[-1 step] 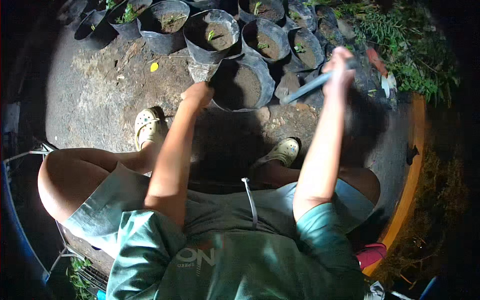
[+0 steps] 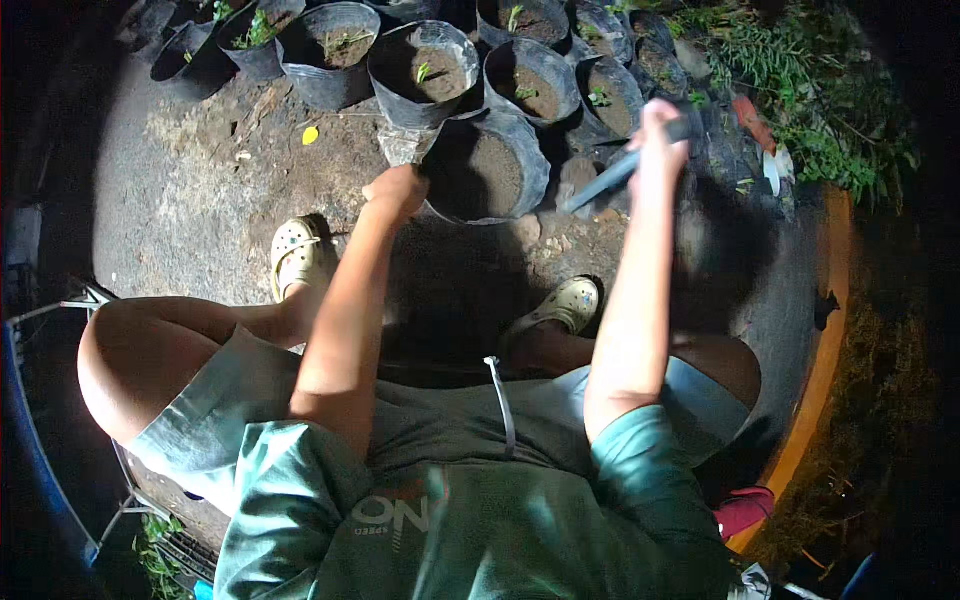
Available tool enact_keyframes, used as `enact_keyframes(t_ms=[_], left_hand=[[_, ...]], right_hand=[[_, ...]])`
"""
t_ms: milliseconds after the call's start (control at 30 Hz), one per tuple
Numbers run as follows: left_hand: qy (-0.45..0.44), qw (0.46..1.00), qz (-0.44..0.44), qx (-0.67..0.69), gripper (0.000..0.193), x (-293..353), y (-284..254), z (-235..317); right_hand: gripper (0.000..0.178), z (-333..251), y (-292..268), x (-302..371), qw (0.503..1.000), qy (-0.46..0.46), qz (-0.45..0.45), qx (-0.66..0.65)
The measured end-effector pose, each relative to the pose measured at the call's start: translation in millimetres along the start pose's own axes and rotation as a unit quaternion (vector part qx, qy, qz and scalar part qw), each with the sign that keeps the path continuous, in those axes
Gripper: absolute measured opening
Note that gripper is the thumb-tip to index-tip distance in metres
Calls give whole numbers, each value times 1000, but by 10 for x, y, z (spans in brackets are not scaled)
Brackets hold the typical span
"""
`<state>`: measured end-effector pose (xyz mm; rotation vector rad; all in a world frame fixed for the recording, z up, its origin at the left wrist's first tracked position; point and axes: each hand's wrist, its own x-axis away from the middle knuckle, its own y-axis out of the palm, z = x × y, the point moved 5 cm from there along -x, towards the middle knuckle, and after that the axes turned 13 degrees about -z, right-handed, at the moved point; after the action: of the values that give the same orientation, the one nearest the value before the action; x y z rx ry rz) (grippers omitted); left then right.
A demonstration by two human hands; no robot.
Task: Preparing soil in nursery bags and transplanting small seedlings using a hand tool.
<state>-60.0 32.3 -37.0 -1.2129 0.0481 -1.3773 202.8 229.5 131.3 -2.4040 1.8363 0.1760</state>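
Here, in the head view, the left hand [image 2: 398, 190] sits just above the middle of the frame, fingers curled shut on the near rim of a black grow bag [image 2: 487, 172] filled with dark soil. That bag stands on the ground a little above centre, its mouth open and tilted slightly toward the person. The right hand [image 2: 660, 135] is raised in the upper right, closed in a fist around the handle of a hand trowel [image 2: 612, 178], whose grey blade slants down and left, its tip just beside the bag's right edge; whether it touches is unclear. Along the top of the frame runs a row of similar bags with seedlings [image 2: 425, 62], close behind the held bag. Lower down, two pale clogs [image 2: 297, 252] rest on the bare soil, one left of centre, one right. Green weeds [image 2: 790, 90] fill the upper right corner.
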Motion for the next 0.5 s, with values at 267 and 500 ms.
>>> enact_keyframes(t_ms=[267,500], left_hand=[[17,996,-34,-80,26,-63,133,-89],[242,876,-269,-320,31,511,913,103]], right_hand=[[40,661,-367,111,974,-77,174,124],[31,-85,365,459,789,-168,171,565]])
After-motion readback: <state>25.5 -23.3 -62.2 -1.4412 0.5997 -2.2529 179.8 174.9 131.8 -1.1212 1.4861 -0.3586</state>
